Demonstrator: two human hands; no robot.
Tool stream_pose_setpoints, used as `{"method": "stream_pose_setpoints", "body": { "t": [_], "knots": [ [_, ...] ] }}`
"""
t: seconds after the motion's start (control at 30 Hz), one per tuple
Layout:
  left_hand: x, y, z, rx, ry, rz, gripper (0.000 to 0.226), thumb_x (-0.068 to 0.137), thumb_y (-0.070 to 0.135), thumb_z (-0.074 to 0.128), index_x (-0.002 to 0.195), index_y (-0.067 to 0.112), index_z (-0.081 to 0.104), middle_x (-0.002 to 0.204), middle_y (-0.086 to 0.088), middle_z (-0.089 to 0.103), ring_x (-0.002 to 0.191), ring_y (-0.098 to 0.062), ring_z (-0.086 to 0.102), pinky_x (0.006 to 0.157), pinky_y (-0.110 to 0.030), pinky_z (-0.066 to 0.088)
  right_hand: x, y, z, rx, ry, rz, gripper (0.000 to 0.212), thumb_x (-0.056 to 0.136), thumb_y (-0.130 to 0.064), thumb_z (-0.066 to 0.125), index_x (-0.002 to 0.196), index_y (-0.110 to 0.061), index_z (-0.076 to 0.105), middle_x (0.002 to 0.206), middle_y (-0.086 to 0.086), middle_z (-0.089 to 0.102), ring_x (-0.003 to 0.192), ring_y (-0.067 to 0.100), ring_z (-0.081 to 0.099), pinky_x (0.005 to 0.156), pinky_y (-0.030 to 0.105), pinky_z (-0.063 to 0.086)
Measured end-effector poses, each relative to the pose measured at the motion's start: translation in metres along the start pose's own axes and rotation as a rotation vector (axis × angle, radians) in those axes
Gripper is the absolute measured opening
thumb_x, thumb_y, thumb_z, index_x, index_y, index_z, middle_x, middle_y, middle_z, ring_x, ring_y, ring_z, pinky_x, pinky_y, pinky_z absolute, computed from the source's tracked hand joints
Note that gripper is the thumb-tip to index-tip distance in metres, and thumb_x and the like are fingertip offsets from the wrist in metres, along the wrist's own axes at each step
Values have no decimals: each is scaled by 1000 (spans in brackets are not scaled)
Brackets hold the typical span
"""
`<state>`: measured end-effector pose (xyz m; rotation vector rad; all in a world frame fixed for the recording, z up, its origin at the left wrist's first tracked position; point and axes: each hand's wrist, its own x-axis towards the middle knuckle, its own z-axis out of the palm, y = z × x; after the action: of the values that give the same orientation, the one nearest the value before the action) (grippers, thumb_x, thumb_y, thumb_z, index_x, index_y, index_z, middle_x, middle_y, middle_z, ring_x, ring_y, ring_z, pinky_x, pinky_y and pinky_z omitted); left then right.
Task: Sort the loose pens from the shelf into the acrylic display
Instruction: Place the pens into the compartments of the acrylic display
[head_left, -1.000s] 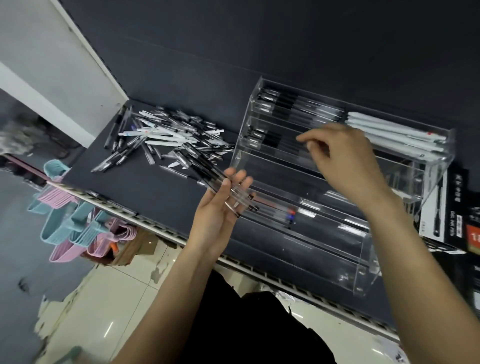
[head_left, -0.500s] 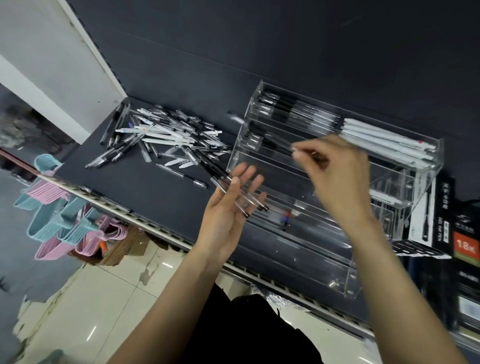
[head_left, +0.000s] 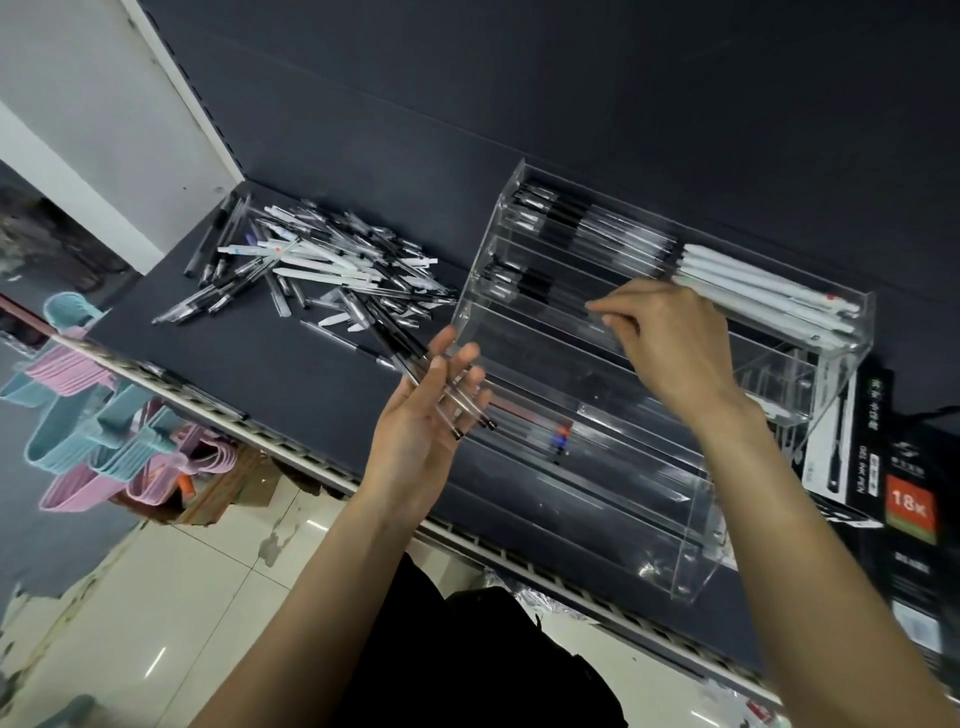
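A heap of loose pens (head_left: 322, 270), clear, black and white, lies on the dark shelf at the left. The stepped acrylic display (head_left: 696, 561) stands to its right. Its top step holds black-grip pens (head_left: 561, 218) and white pens (head_left: 753, 286), and the second step holds a few black-grip pens (head_left: 519, 283). My left hand (head_left: 415, 431) is palm up in front of the display, its thumb holding a small bundle of clear pens (head_left: 467, 410) across the fingers. My right hand (head_left: 670, 343) is over the second step, fingertips pinching a clear pen that is hard to make out.
Black pen boxes (head_left: 904, 499) stand right of the display. The shelf's metal front edge (head_left: 291, 447) runs diagonally below my hands. Pink and blue hangers (head_left: 93, 431) hang lower left, over a tiled floor.
My right hand lifted a pen above the display, then brought it down to the second step. My left hand kept its bundle and barely moved.
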<state>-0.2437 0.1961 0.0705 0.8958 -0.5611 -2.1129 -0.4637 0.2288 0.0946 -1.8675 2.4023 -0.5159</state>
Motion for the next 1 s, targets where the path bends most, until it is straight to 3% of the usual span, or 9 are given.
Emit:
{"method": "stream_pose_setpoints", "body": {
  "t": [0.1, 0.2, 0.37, 0.47, 0.63, 0.73, 0.8, 0.9, 1.0],
  "knots": [
    [1, -3, 6, -14, 11, -27, 36, 98, 17, 42, 132, 13, 53, 116, 1, 69, 105, -15, 66, 92, -32, 53, -3, -8, -7, 6, 33, -21, 24, 94, -12, 56, 112, -19, 70, 112, -2, 68, 93, 19, 66, 73, 30, 51],
    [1, -7, 17, -12, -18, -32, 37, 99, 17, 39, 134, 13, 51, 133, 2, 60, 120, -18, 58, 97, -36, 51, -13, -33, -18, 203, 71, -94, 23, 92, -17, 59, 114, -17, 68, 107, -3, 68, 85, 7, 59, 73, 19, 47],
    [-3, -11, 35, 8, -174, -23, 45, 97, 22, 38, 140, 11, 45, 103, 0, 69, 94, -14, 65, 83, -28, 55, -39, -73, -7, 405, -163, -53, 23, 86, -30, 66, 108, -23, 65, 91, -13, 68, 81, 0, 62, 71, 24, 54],
    [-4, -13, 40, 3, -207, -17, 43, 99, 19, 35, 141, 10, 42, 110, -2, 70, 102, -17, 66, 92, -33, 52, -37, -68, -12, 582, -153, 54, 20, 80, -21, 73, 100, -22, 68, 78, -20, 64, 71, -9, 59, 64, 6, 44],
    [-1, -14, 43, -50, -199, -52, 41, 98, 19, 38, 138, 12, 45, 131, -6, 60, 120, -24, 58, 98, -40, 50, -26, -48, -27, 720, -84, 121, 15, 78, -16, 74, 87, -27, 69, 77, -17, 67, 74, -4, 62, 69, 8, 46],
    [3, -14, 42, -53, -149, -42, 34, 101, 18, 36, 131, 15, 52, 121, -4, 66, 109, -19, 64, 97, -41, 50, -16, -30, -29, 558, 40, 141, 15, 80, -18, 73, 91, -28, 70, 78, -20, 66, 73, -5, 61, 71, 9, 46],
    [6, -15, 42, -49, -109, -31, 28, 102, 16, 37, 118, 13, 58, 91, -2, 68, 86, -14, 66, 92, -39, 54, -8, -18, -29, 361, 128, 124, 13, 83, -22, 71, 95, -25, 73, 82, -14, 70, 72, -1, 62, 74, 20, 52],
    [7, -19, 42, -34, -40, -30, 25, 102, 16, 36, 106, 13, 60, 64, 4, 46, 59, -8, 47, 75, -28, 55, 0, -12, -23, 106, 100, 57, 14, 85, -25, 69, 98, -23, 73, 88, -4, 74, 78, 14, 67, 75, 36, 55],
    [5, -21, 41, -39, -27, -54, 25, 102, 19, 36, 109, 14, 59, 60, 5, 33, 53, -6, 35, 60, -20, 46, 7, -16, -10, -41, 20, 20, 15, 88, -26, 65, 102, -24, 72, 88, 1, 74, 84, 23, 68, 74, 32, 50]
  ]
}}
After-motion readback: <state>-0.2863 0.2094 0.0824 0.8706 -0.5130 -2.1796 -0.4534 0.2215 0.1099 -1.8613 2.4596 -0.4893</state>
